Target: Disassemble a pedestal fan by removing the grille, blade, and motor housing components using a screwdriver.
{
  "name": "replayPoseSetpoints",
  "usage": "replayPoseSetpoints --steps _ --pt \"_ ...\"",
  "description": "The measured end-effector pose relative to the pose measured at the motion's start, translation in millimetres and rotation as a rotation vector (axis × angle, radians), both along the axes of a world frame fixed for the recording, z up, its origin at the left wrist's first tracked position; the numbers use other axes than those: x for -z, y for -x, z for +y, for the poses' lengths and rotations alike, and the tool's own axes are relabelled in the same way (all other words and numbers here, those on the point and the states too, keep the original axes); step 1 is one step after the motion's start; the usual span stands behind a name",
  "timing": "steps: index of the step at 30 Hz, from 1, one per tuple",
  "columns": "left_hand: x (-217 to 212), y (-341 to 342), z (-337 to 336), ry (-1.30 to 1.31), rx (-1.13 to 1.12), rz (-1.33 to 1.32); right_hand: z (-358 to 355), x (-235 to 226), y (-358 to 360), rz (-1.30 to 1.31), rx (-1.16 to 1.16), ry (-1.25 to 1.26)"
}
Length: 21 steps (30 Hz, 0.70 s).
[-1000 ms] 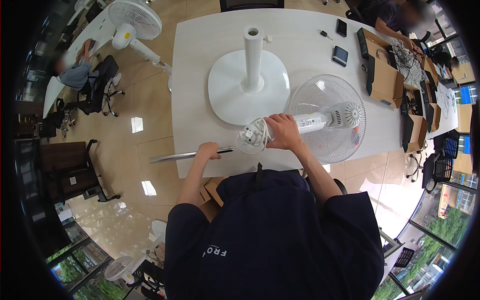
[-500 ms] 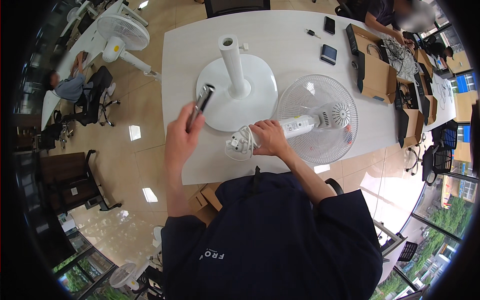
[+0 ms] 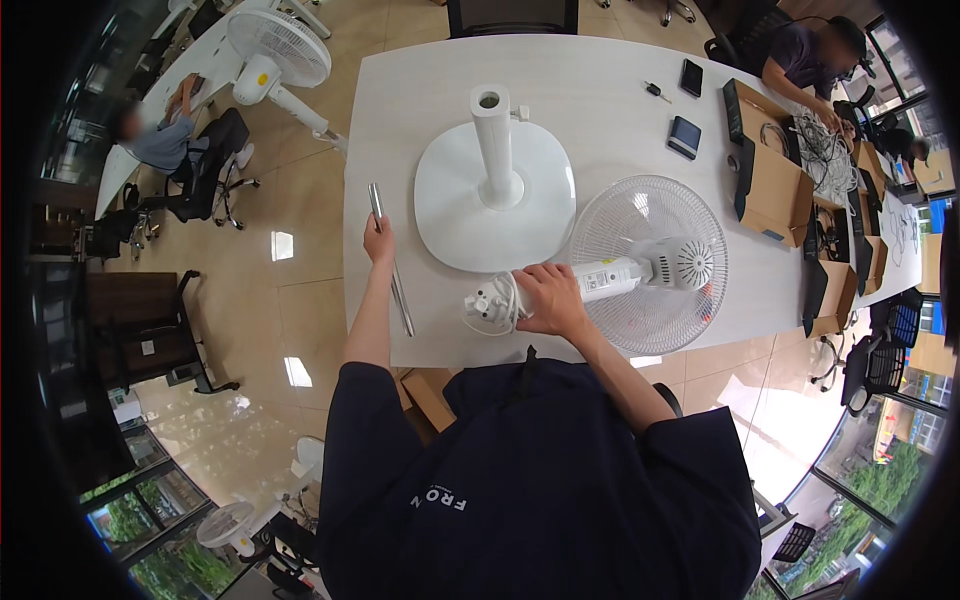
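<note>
My left hand [image 3: 379, 240] is closed round a long shiny metal tube [image 3: 402, 295] at the table's left edge, its ends showing above and below my fingers. My right hand [image 3: 550, 298] grips the white neck of a fan head [image 3: 610, 279], close to the bundled white cord [image 3: 492, 304] and the neck's lower end. The round wire cage [image 3: 655, 205] of the fan lies on the table to the right. Beyond my hands stands a white fan base [image 3: 450, 235] with an upright hollow column [image 3: 493, 150] and a side knob [image 3: 521, 113].
A phone [image 3: 691, 77], keys [image 3: 656, 91] and a dark wallet-like item [image 3: 685, 137] lie at the far right of the white table [image 3: 400, 110]. Open cardboard boxes [image 3: 775, 190] and tangled cables [image 3: 825, 155] fill the right side, where another person [image 3: 800, 70] reaches in. An assembled fan [image 3: 280, 55] stands far left.
My left hand has lowered the metal tube, which was foreshortened and pointing up near the base, and now shows it lengthwise at the table's left edge. My right hand keeps its grip.
</note>
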<state>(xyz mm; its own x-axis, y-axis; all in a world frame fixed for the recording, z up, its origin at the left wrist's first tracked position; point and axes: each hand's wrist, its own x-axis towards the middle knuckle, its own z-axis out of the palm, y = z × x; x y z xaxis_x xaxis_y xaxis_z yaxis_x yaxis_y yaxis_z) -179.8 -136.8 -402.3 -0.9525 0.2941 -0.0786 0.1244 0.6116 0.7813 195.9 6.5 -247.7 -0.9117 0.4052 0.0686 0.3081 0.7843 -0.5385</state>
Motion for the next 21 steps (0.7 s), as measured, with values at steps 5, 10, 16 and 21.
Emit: replayPoseSetpoints --steps 5,10,16,21 --pt "32.8 -0.2 24.1 0.042 -0.1 0.026 -1.6 -7.7 -2.0 -0.025 -0.006 -0.001" --pt "53.6 5.6 39.8 0.101 0.038 -0.041 -1.1 -14.5 -3.4 -0.043 -0.005 0.015" --pt "80.9 16.9 59.4 0.224 0.041 0.032 -3.9 -21.0 -4.2 -0.081 0.001 0.064" --pt "84.5 15.3 65.0 0.353 0.083 -0.028 0.8 -26.3 -2.9 -0.093 -0.003 0.099"
